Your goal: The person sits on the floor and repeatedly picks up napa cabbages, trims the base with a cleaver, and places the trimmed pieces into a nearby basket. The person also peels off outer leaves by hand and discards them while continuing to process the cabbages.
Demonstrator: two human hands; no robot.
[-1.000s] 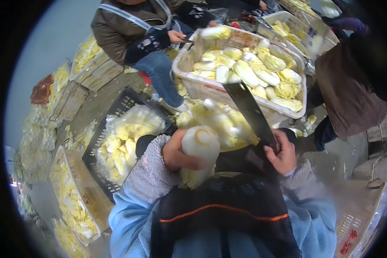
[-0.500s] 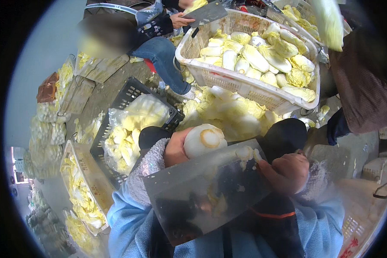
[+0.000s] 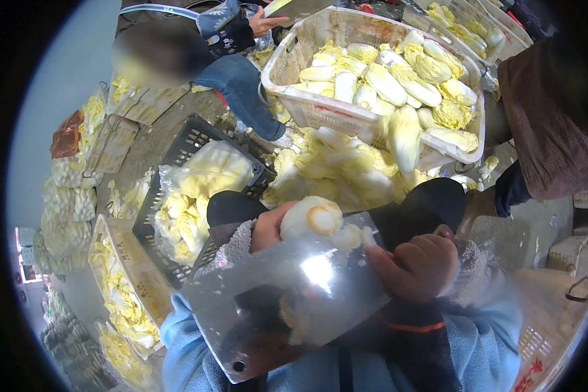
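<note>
My left hand [image 3: 266,230] is closed round a napa cabbage [image 3: 298,221], whose pale cut base faces up with a brownish ring. In my right hand [image 3: 421,264] is a cleaver [image 3: 261,326] with a broad, wet metal blade, its handle hidden by the fist. The thumb presses on the blade near its upper edge. The blade lies slanted over my lap, its upper edge at the cabbage base, where pale scraps [image 3: 353,235] cling. Just ahead lies a heap of napa cabbages and yellow leaves [image 3: 333,173]. One cabbage [image 3: 404,137] shows before the big crate's near wall.
A large white crate [image 3: 333,116] full of napa cabbages stands ahead. Left are a black crate [image 3: 193,140] with a bag of cabbages [image 3: 183,222] and a leaf-filled crate [image 3: 134,274]. A co-worker's hand [image 3: 264,25] holds a blade at the top; another person's sleeve [image 3: 549,124] is right.
The cleaver has shifted left and tilted, its blade now catching a glare. A cabbage at the upper right is gone from there; one now shows before the big crate's near wall.
</note>
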